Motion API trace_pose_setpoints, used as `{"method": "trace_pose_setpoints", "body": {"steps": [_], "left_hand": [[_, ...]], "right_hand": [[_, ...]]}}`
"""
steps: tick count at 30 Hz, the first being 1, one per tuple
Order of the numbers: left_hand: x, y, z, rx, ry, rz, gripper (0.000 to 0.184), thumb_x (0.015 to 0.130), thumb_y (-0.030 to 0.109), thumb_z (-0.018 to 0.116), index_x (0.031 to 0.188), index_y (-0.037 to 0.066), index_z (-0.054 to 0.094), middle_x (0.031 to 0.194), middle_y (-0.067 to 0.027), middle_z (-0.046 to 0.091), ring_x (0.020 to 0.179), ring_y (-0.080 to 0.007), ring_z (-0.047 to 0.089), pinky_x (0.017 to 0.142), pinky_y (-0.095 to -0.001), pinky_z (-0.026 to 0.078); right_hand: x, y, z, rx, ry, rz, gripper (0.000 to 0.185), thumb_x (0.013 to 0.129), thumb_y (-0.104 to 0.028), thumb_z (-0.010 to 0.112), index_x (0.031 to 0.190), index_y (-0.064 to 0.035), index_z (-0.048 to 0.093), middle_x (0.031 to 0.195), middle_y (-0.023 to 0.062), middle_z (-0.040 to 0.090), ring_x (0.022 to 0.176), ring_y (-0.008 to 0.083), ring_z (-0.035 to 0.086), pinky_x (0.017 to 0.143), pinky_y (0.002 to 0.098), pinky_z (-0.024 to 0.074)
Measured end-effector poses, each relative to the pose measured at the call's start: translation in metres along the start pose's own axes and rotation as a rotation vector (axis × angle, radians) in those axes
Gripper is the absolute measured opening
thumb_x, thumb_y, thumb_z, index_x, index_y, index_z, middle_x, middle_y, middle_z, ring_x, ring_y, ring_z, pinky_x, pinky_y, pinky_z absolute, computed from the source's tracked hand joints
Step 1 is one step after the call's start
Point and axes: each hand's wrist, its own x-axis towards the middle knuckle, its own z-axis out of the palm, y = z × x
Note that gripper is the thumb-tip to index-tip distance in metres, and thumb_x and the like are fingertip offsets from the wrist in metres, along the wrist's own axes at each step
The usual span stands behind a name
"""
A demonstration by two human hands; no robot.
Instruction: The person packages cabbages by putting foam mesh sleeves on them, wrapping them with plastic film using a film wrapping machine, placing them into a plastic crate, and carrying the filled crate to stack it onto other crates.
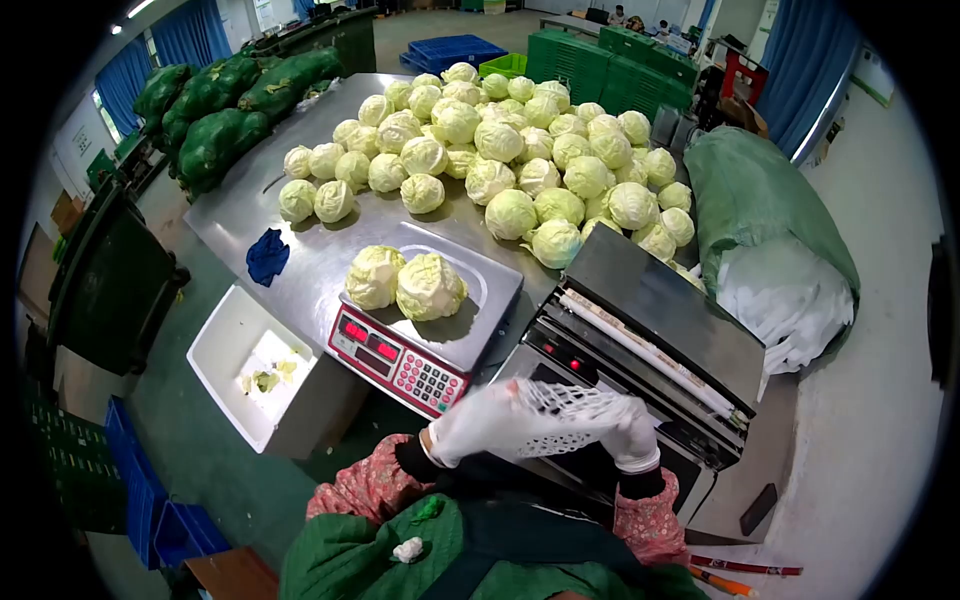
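Left hand (468, 424) and right hand (632, 436) hold white netting (562, 408), seemingly opening it; cabbages (428, 287) farther left would need its mouth wide.

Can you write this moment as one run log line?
left hand: holds white netting | right hand: holds white netting | scale: bears two cabbages

A vegetable packing room: cabbages (497, 140), scale (400, 362), sacks (215, 145) and, half-hidden, perhaps a film wrapper (665, 310)
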Motion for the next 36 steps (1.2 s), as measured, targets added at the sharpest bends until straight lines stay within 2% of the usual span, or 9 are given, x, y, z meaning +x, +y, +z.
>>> {"method": "trace_pose_setpoints", "body": {"steps": [2, 5, 7, 13, 16, 21, 25, 30, 36], "left_hand": [[0.009, -0.047, -0.002, 0.684, -0.162, 0.401, 0.044, 0.093, 0.024, 0.06, 0.128, -0.002, 0.05, 0.117, -0.0095, 0.062, 0.105, -0.0139, 0.06, 0.091, -0.0282, 0.047], [0.009, -0.089, 0.001, -0.143, -0.3, -0.235, 0.044, 0.092, 0.025, 0.06, 0.127, -0.001, 0.052, 0.119, -0.0119, 0.061, 0.105, -0.0156, 0.06, 0.089, -0.027, 0.049], [0.006, -0.077, 0.001, -0.312, 0.037, -0.068, 0.041, 0.092, 0.026, 0.06, 0.121, -0.003, 0.055, 0.104, -0.0079, 0.065, 0.084, -0.0149, 0.065, 0.075, -0.0265, 0.054], [-0.029, -0.02, -0.022, -0.602, 0.154, 0.305, 0.041, 0.096, 0.027, 0.053, 0.122, -0.004, 0.052, 0.11, -0.012, 0.064, 0.099, -0.0194, 0.064, 0.09, -0.0343, 0.05], [-0.054, -0.013, -0.018, -0.157, 0.117, -0.019, 0.049, 0.095, 0.042, 0.055, 0.117, -0.001, 0.059, 0.097, -0.0078, 0.066, 0.089, -0.0144, 0.064, 0.078, -0.0309, 0.052], [-0.071, -0.067, -0.043, 0.124, -0.129, -0.296, 0.037, 0.085, 0.03, 0.072, 0.107, 0.0, 0.066, 0.092, 0.0008, 0.066, 0.082, -0.0061, 0.059, 0.074, -0.0247, 0.05], [-0.09, -0.048, -0.104, 0.131, 0.859, 0.129, 0.014, 0.088, 0.012, 0.06, 0.075, 0.006, 0.059, 0.067, 0.002, 0.058, 0.059, -0.0034, 0.052, 0.051, -0.0201, 0.04], [-0.079, -0.009, -0.177, 0.133, 1.164, 0.438, 0.026, 0.089, 0.013, 0.06, 0.068, 0.01, 0.044, 0.06, 0.0062, 0.044, 0.051, -0.0014, 0.039, 0.045, -0.0198, 0.029], [-0.042, 0.032, -0.279, 0.607, 1.22, 0.502, 0.039, 0.092, 0.037, 0.061, 0.095, -0.002, 0.06, 0.083, -0.0105, 0.064, 0.08, -0.0179, 0.06, 0.076, -0.0299, 0.047]], "right_hand": [[-0.003, -0.011, -0.019, 0.023, 0.1, -0.11, 0.034, 0.091, -0.029, 0.063, 0.096, 0.0037, 0.062, 0.098, 0.0142, 0.067, 0.093, 0.026, 0.065, 0.085, 0.0391, 0.0514], [0.009, -0.028, -0.016, 0.15, 0.209, -0.061, 0.032, 0.095, -0.028, 0.058, 0.102, 0.003, 0.059, 0.096, 0.0128, 0.066, 0.092, 0.0233, 0.065, 0.086, 0.0356, 0.0509], [0.015, -0.024, -0.009, 0.234, 0.327, -0.034, 0.034, 0.095, -0.028, 0.056, 0.106, 0.0043, 0.058, 0.098, 0.0132, 0.066, 0.092, 0.0228, 0.065, 0.087, 0.0352, 0.0503], [-0.008, -0.01, 0.025, -0.212, 0.143, 0.427, 0.024, 0.085, -0.006, 0.059, 0.108, 0.0017, 0.056, 0.103, 0.0063, 0.063, 0.094, 0.0111, 0.06, 0.086, 0.0251, 0.0475], [-0.001, 0.0, 0.01, -0.692, 0.253, 0.161, 0.004, 0.085, -0.003, 0.061, 0.085, -0.0021, 0.057, 0.082, 0.0021, 0.061, 0.079, 0.0078, 0.057, 0.073, 0.0229, 0.0466], [0.034, 0.015, 0.025, -0.597, 0.552, -0.156, 0.014, 0.084, 0.009, 0.047, 0.081, -0.0036, 0.051, 0.077, -0.0008, 0.056, 0.07, 0.0052, 0.051, 0.063, 0.0186, 0.0433], [0.06, 0.057, 0.042, -0.85, 0.482, -0.165, 0.011, 0.095, -0.01, 0.056, 0.089, -0.0014, 0.052, 0.084, 0.0027, 0.06, 0.078, 0.0071, 0.055, 0.07, 0.0217, 0.0465], [0.134, 0.123, 0.053, -0.922, 0.473, -0.211, 0.016, 0.088, -0.001, 0.057, 0.104, -0.0002, 0.057, 0.093, 0.0085, 0.065, 0.088, 0.015, 0.06, 0.081, 0.0276, 0.0473], [0.216, 0.16, 0.047, -1.004, 0.595, -0.224, 0.023, 0.094, -0.022, 0.059, 0.103, -0.0013, 0.059, 0.088, 0.011, 0.068, 0.081, 0.0186, 0.063, 0.076, 0.0314, 0.0486]]}}
